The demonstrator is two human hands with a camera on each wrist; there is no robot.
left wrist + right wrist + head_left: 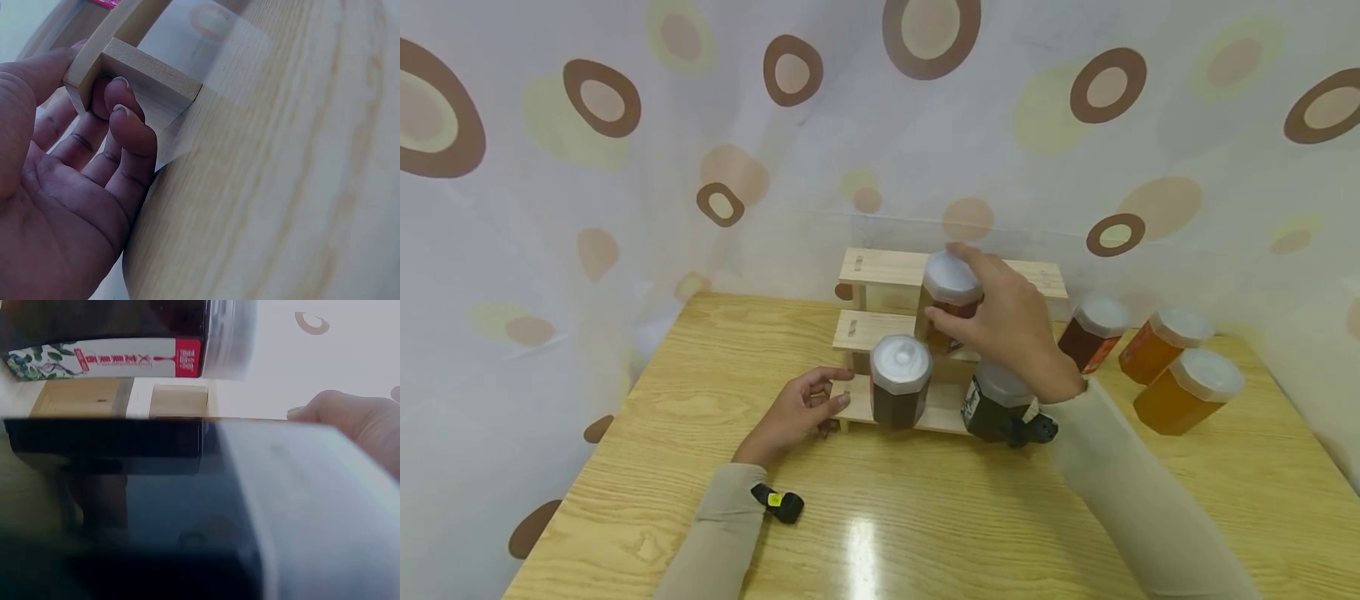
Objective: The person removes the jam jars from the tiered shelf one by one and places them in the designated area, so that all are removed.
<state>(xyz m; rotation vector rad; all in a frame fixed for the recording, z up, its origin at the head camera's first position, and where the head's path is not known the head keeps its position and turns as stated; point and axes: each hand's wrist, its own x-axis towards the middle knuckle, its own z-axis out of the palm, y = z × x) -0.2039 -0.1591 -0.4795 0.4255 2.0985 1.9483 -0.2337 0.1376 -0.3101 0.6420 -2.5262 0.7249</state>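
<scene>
A three-step wooden rack [880, 267] stands against the patterned backdrop. With my right hand [1015, 321] I grip an amber jar with a white lid [951, 279] at the middle step, thumb on the near side and fingers behind. My left hand [793, 417] holds the left end of the bottom step; in the left wrist view its fingers curl under the board [94, 59]. On that step sit a dark jar [898, 404] at the left and a black-labelled jar [988, 412] at the right, partly behind my right wrist. A dark jar with a red-and-white label [137, 359] shows in the right wrist view.
To the right of the rack stand a dark red jar [1093, 333] and two orange jars, one behind [1161, 342] and one nearer [1187, 392]. The wooden table [880, 508] extends in front. A spotted cloth [850, 150] hangs behind.
</scene>
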